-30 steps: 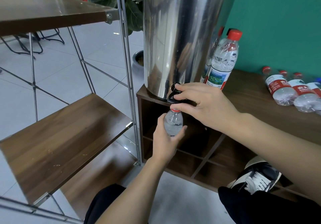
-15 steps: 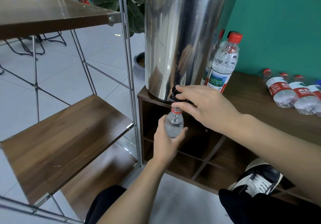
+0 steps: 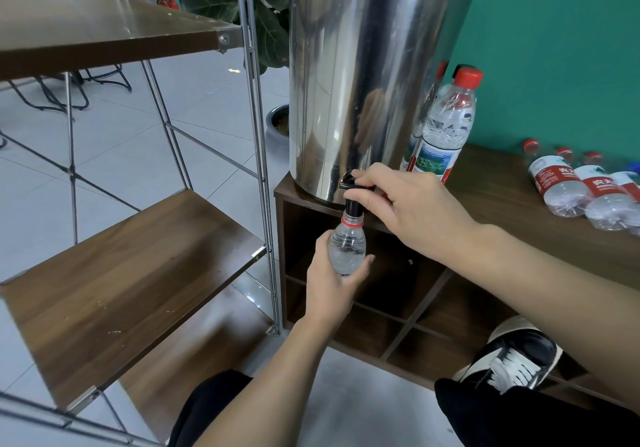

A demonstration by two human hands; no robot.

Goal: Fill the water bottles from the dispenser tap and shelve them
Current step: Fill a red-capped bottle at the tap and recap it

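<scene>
A tall steel dispenser (image 3: 363, 75) stands on the left end of a dark wooden cabinet (image 3: 512, 200). My right hand (image 3: 412, 209) pinches its black tap (image 3: 352, 197) at the lever. Directly under the spout my left hand (image 3: 332, 283) grips a small clear bottle (image 3: 347, 247), upright, uncapped, with a red neck ring and water inside up to its shoulder. The bottle's lower part is hidden by my fingers.
A capped bottle (image 3: 445, 127) stands right of the dispenser, and several capped bottles (image 3: 568, 183) lie on the cabinet top at the right. A metal-framed rack with wooden shelves (image 3: 131, 273) stands to the left. My shoe (image 3: 516, 356) rests by the cabinet's lower cubbies.
Both hands stay at the tap and bottle. The view has shifted slightly, and more of the black spout now shows above the bottle's mouth.
</scene>
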